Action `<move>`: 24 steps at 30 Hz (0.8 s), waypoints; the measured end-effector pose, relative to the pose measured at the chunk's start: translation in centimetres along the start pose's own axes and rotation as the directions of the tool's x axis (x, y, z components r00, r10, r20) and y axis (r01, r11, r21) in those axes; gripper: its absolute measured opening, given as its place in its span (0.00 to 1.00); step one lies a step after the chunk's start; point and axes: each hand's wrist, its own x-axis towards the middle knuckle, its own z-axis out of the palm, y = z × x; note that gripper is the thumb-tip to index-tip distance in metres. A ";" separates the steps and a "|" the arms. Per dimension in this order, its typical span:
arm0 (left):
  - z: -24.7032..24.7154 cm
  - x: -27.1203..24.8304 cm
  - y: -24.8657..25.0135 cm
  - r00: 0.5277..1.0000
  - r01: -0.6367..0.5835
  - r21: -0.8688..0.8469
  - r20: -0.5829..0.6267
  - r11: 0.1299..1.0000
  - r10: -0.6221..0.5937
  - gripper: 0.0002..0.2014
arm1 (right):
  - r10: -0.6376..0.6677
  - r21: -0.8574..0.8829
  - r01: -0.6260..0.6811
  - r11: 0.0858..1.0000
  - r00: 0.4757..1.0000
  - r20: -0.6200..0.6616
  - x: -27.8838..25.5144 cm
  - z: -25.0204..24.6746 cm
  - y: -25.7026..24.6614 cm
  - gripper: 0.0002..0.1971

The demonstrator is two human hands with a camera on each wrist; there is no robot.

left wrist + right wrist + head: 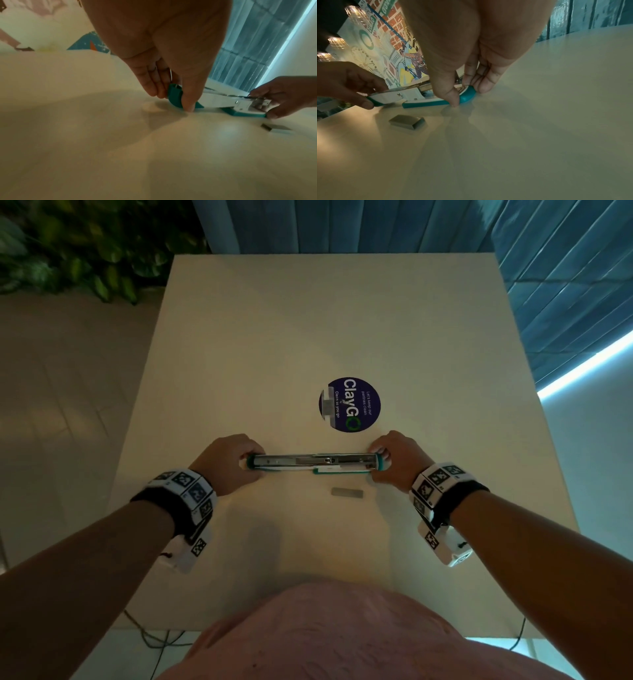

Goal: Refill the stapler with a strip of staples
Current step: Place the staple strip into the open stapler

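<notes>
A teal and white stapler (pixel 313 463) lies swung fully open, flat along the table, with its metal staple channel facing up. My left hand (pixel 230 463) pinches its left end, thumb and fingers on the teal tip (pixel 175 96). My right hand (pixel 397 458) pinches the right end, around the rounded teal base (pixel 467 95). A short grey strip of staples (pixel 347 492) lies loose on the table just in front of the stapler, nearer my right hand, also the strip of staples (pixel 406 121) in the right wrist view and strip of staples (pixel 276 128) in the left.
The cream table (pixel 308 330) carries a round dark blue sticker (pixel 350 404) just behind the stapler. Leafy plants (pixel 85 251) stand off the table's far left corner, and a blue curtain (pixel 376 224) hangs behind. Cables (pixel 154 635) hang below the near edge.
</notes>
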 end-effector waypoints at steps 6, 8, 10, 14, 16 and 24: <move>0.6 0.4 -0.8 1.000 0.002 -0.036 -0.013 0.999 -0.002 0.14 | -0.108 -0.119 0.101 0.988 0.993 -0.048 -0.9 0.0 -1.2 0.19; 0.6 0.4 -0.8 1.000 0.001 -0.047 -0.020 0.999 -0.002 0.14 | -0.221 -0.121 0.211 0.970 0.973 -0.073 -2.4 0.4 -2.9 0.16; 0.7 0.3 -0.7 1.000 0.001 -0.056 -0.028 0.998 -0.003 0.14 | -0.293 -0.185 0.297 0.937 0.955 0.048 -3.9 1.5 -4.2 0.17; 0.7 0.1 -0.6 0.999 0.012 -0.064 -0.045 0.998 -0.015 0.14 | -0.215 -0.271 0.279 0.921 0.946 0.242 -4.4 3.9 -3.8 0.24; 0.8 0.0 -0.5 0.999 0.011 -0.065 -0.050 0.998 -0.014 0.14 | -0.169 -0.239 0.227 0.944 0.956 0.238 -4.5 4.3 -3.5 0.19; 0.9 0.1 -0.6 0.999 0.012 -0.062 -0.052 0.998 -0.015 0.14 | -0.220 -0.240 0.268 0.933 0.953 0.207 -4.2 3.4 -3.8 0.12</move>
